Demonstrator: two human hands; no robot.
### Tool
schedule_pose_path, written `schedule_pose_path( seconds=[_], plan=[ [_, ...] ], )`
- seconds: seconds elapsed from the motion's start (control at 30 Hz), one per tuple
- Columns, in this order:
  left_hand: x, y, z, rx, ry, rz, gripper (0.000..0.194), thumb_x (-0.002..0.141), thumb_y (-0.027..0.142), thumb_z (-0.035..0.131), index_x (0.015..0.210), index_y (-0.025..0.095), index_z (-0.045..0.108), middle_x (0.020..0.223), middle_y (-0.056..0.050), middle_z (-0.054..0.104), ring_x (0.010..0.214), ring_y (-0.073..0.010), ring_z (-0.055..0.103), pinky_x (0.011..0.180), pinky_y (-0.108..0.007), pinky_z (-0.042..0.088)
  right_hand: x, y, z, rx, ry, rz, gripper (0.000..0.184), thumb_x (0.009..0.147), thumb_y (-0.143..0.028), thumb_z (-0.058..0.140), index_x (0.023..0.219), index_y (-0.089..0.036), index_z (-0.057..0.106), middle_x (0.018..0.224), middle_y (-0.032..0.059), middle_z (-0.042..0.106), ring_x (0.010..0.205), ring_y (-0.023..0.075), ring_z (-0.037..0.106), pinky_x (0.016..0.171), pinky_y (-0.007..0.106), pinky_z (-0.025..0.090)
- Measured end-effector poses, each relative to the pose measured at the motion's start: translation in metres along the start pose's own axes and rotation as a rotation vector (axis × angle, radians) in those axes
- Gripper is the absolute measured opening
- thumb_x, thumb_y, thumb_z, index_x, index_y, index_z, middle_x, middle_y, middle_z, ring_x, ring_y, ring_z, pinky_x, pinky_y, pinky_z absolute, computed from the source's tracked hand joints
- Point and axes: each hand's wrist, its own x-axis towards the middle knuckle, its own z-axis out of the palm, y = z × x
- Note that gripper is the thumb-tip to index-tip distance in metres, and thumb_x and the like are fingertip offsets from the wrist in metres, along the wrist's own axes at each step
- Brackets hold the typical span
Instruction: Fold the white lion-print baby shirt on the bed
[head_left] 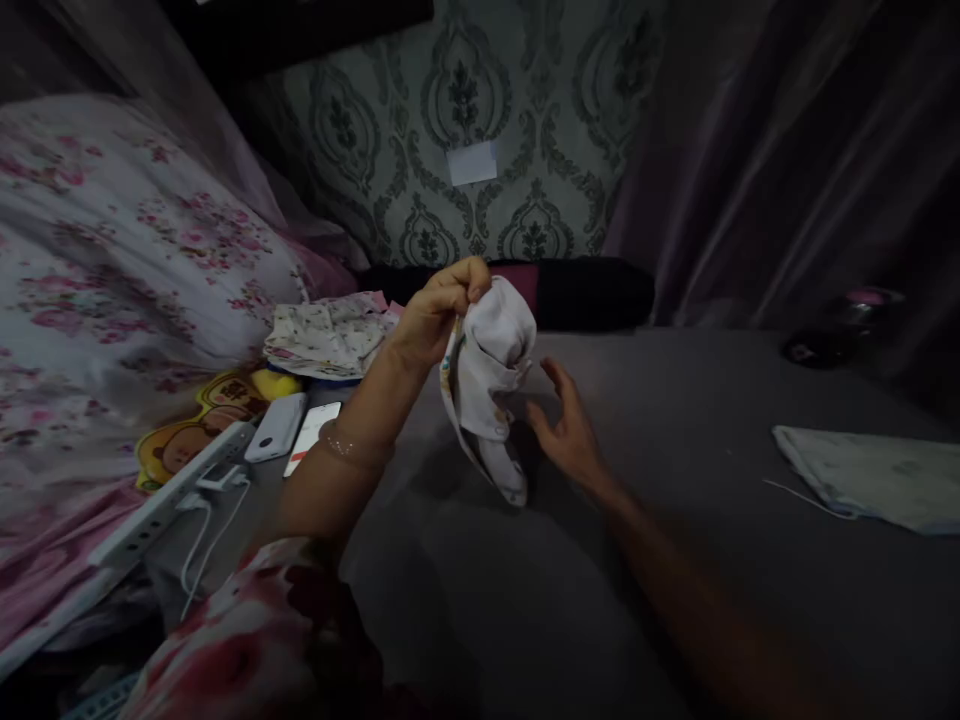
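My left hand [448,305] pinches the upper edge of a small white cloth garment [499,320] and holds it up above the grey surface. Folds run through the garment, and what look like snap buttons show on its lower flap. A coloured print is visible along its left edge. Just right of the cloth is my right hand [566,430], its thumb and fingers apart and nothing in it. Dim light hides the garment's exact kind.
A stack of folded printed clothes [326,335] lies at the back left. Nearer are a power bank [276,428], a lit phone [311,432] and a white power strip [176,492] with cables. At the right lies a pale folded cloth [877,475] with a string.
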Motion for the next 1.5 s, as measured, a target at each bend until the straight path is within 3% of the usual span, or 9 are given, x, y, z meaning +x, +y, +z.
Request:
schedule_pose_path(
  seconds=[0.17, 0.27, 0.4, 0.5, 0.63, 0.87, 1.03, 1.23, 1.5],
  plan=[
    [-0.010, 0.000, 0.015, 0.012, -0.110, 0.041, 0.018, 0.071, 0.007, 0.053, 0.067, 0.018, 0.039, 0.058, 0.003, 0.038, 0.046, -0.0075, 0.043, 0.045, -0.019, 0.035, 0.009, -0.017, -0.015, 0.182, -0.017, 0.004, 0.056, 0.083, -0.041, 0.061, 0.135, -0.023, 0.049, 0.133, 0.0098, 0.059, 0.120, 0.0234, 0.056, 0.100, 0.039, 0.046],
    [-0.008, -0.014, 0.005, -0.017, -0.155, 0.051, 0.020, 0.063, 0.010, 0.057, 0.068, 0.019, 0.039, 0.058, 0.004, 0.041, 0.047, -0.0070, 0.041, 0.044, -0.018, 0.034, 0.016, -0.018, -0.028, 0.318, -0.015, 0.025, 0.033, 0.080, -0.041, 0.066, 0.107, -0.021, 0.064, 0.101, 0.0043, 0.070, 0.092, 0.0196, 0.065, 0.084, 0.033, 0.052],
    [-0.005, -0.045, -0.018, 0.009, -0.105, -0.017, 0.027, 0.056, 0.012, 0.059, 0.080, 0.020, 0.048, 0.064, 0.005, 0.052, 0.049, -0.0089, 0.047, 0.045, -0.020, 0.036, 0.026, -0.024, -0.054, 0.361, 0.030, 0.137, 0.028, 0.076, -0.043, 0.070, 0.090, -0.019, 0.066, 0.079, -0.0003, 0.068, 0.070, 0.0147, 0.062, 0.064, 0.026, 0.050],
    [-0.010, -0.066, -0.028, 0.046, -0.102, -0.062, 0.043, 0.055, 0.011, 0.060, 0.096, 0.021, 0.056, 0.076, 0.004, 0.060, 0.059, -0.0110, 0.055, 0.053, -0.022, 0.042, 0.029, -0.032, -0.077, 0.349, 0.033, 0.212, 0.030, 0.073, -0.043, 0.073, 0.091, -0.019, 0.067, 0.077, -0.0006, 0.068, 0.065, 0.0137, 0.061, 0.056, 0.024, 0.048],
    [-0.017, -0.089, -0.028, 0.051, -0.215, -0.144, 0.061, 0.057, 0.012, 0.067, 0.116, 0.024, 0.058, 0.092, 0.001, 0.067, 0.073, -0.0146, 0.062, 0.065, -0.025, 0.047, 0.027, -0.046, -0.110, 0.265, 0.047, 0.242, 0.031, 0.071, -0.041, 0.076, 0.092, -0.019, 0.070, 0.078, 0.0010, 0.070, 0.061, 0.0149, 0.062, 0.051, 0.024, 0.048],
    [-0.018, -0.121, -0.027, 0.213, -0.240, -0.132, 0.029, 0.064, 0.020, 0.075, 0.092, 0.018, 0.066, 0.093, -0.005, 0.069, 0.086, -0.0164, 0.063, 0.081, -0.031, 0.046, 0.018, -0.062, -0.158, 0.032, -0.016, 0.201, 0.026, 0.074, -0.041, 0.074, 0.096, -0.026, 0.072, 0.083, 0.0024, 0.073, 0.067, 0.0211, 0.066, 0.051, 0.030, 0.052],
    [-0.024, -0.133, -0.018, 0.353, -0.226, -0.151, 0.019, 0.070, 0.018, 0.065, 0.088, 0.017, 0.068, 0.087, -0.004, 0.068, 0.079, -0.0155, 0.061, 0.074, -0.029, 0.046, 0.019, -0.053, -0.163, -0.090, -0.131, 0.131, 0.029, 0.079, -0.044, 0.069, 0.100, -0.024, 0.072, 0.088, 0.0039, 0.074, 0.072, 0.0213, 0.067, 0.057, 0.032, 0.054],
    [-0.029, -0.129, -0.014, 0.494, -0.113, -0.084, 0.021, 0.072, 0.015, 0.056, 0.089, 0.018, 0.069, 0.087, -0.003, 0.068, 0.082, -0.0181, 0.060, 0.075, -0.030, 0.047, 0.021, -0.043, -0.153, -0.294, -0.043, 0.085, 0.042, 0.082, -0.043, 0.065, 0.118, -0.023, 0.066, 0.096, 0.0064, 0.072, 0.083, 0.0234, 0.066, 0.072, 0.039, 0.054],
    [-0.040, -0.079, -0.035, 0.730, -0.036, 0.164, 0.019, 0.069, 0.032, 0.077, 0.083, 0.021, 0.073, 0.086, -0.003, 0.068, 0.086, -0.0210, 0.059, 0.076, -0.030, 0.044, 0.019, -0.034, -0.145, -0.448, -0.110, -0.085, 0.036, 0.088, -0.045, 0.057, 0.114, -0.023, 0.069, 0.097, 0.0061, 0.071, 0.083, 0.0214, 0.065, 0.077, 0.037, 0.051]
  ],
)
